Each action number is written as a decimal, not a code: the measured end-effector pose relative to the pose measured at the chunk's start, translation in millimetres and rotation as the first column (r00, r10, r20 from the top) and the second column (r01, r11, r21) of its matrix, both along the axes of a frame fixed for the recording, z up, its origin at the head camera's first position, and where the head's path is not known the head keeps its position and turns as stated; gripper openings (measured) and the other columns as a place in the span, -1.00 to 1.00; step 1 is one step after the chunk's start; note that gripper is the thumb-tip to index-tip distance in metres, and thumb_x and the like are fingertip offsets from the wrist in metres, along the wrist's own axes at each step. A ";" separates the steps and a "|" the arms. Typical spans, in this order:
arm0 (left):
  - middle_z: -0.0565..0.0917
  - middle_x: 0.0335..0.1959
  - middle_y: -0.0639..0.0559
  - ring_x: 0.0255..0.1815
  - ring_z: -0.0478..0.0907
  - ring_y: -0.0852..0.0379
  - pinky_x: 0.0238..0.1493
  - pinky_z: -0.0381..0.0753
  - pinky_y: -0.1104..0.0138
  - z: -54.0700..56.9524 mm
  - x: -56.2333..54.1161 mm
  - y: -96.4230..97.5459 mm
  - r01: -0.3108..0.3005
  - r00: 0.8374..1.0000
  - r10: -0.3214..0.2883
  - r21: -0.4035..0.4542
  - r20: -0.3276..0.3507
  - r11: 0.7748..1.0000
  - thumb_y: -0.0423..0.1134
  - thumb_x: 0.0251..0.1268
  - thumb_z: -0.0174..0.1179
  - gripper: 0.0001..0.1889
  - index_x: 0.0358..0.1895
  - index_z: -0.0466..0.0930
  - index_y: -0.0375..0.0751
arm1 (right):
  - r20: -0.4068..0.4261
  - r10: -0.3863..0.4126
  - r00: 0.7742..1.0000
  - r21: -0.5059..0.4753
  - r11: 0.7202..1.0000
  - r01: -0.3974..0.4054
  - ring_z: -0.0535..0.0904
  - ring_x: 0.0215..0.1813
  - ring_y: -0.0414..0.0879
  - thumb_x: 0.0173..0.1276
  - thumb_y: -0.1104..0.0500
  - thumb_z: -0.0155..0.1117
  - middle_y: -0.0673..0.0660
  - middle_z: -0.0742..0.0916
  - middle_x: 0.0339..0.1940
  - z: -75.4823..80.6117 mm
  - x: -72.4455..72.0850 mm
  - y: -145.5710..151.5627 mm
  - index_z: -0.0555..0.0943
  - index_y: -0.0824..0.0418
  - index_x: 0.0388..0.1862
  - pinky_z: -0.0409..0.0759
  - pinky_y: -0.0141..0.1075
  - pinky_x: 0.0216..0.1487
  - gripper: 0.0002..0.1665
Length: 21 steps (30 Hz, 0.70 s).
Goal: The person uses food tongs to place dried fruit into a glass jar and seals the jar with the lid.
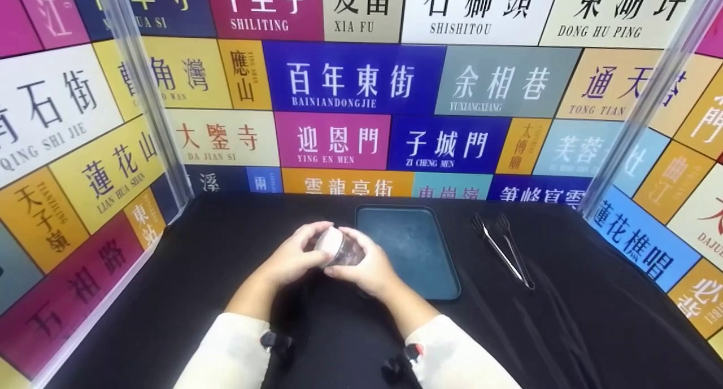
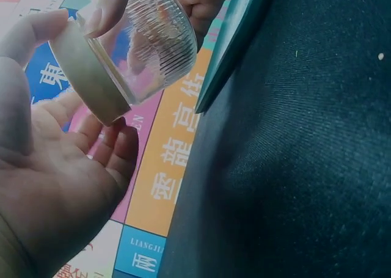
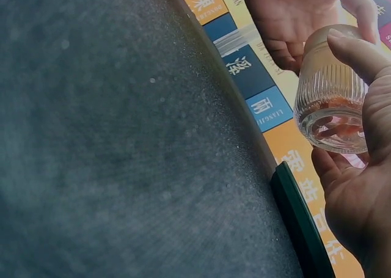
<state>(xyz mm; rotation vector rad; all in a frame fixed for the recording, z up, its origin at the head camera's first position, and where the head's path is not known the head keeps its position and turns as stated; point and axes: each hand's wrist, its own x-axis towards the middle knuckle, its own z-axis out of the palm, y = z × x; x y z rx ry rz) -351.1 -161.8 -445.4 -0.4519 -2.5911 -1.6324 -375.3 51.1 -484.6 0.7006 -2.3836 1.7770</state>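
Note:
Both hands hold a ribbed clear glass jar (image 1: 349,253) over the black cloth, tilted on its side with its pale round lid (image 1: 330,242) toward the left. My left hand (image 1: 294,261) has its fingers around the lid's edge, and in the left wrist view the lid (image 2: 91,76) covers the jar's mouth. From the other side my right hand (image 1: 368,266) grips the glass body. In the right wrist view, reddish-orange pieces (image 3: 339,126) show inside near the jar's base. Part of the jar is hidden behind the fingers.
Just right of the hands a dark teal tray (image 1: 406,248) lies on the black cloth (image 1: 316,344). Farther right are metal tongs (image 1: 505,250), spread apart. Colourful sign-covered panels (image 1: 361,84) enclose the table at the back and both sides.

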 end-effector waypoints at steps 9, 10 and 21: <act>0.51 0.47 -0.07 0.37 0.48 -0.10 0.46 0.51 -0.03 0.4 -0.7 0.3 0.137 0.988 -0.131 0.075 -0.080 0.988 -0.38 0.16 0.32 -0.28 0.49 0.49 -0.01 | -0.018 0.015 1.000 0.000 1.000 -0.015 0.66 0.27 -0.02 -0.03 0.01 0.82 0.12 0.73 0.34 0.6 0.1 0.9 0.54 -0.03 0.52 0.65 -0.12 0.38 0.08; 0.51 0.48 -0.08 0.37 0.47 -0.11 0.46 0.50 -0.02 -0.1 -1.2 0.3 0.149 0.986 -0.142 0.080 -0.086 0.986 -0.40 0.16 0.31 -0.27 0.49 0.49 -0.03 | -0.018 0.011 1.000 0.004 1.000 -0.011 0.66 0.27 -0.02 -0.03 0.00 0.82 0.11 0.73 0.35 0.5 0.2 1.0 0.54 -0.04 0.52 0.64 -0.12 0.39 0.08; 0.49 0.54 -0.16 0.51 0.51 -0.16 0.60 0.45 -0.09 0.5 -0.8 3.4 -0.013 1.000 0.013 0.024 0.008 1.000 0.09 0.43 0.35 -0.27 0.57 0.41 -0.11 | -0.009 -0.007 1.000 0.004 1.000 0.007 0.66 0.28 -0.01 -0.05 0.02 0.83 0.10 0.72 0.36 0.1 0.3 0.1 0.55 -0.01 0.51 0.64 -0.10 0.39 0.08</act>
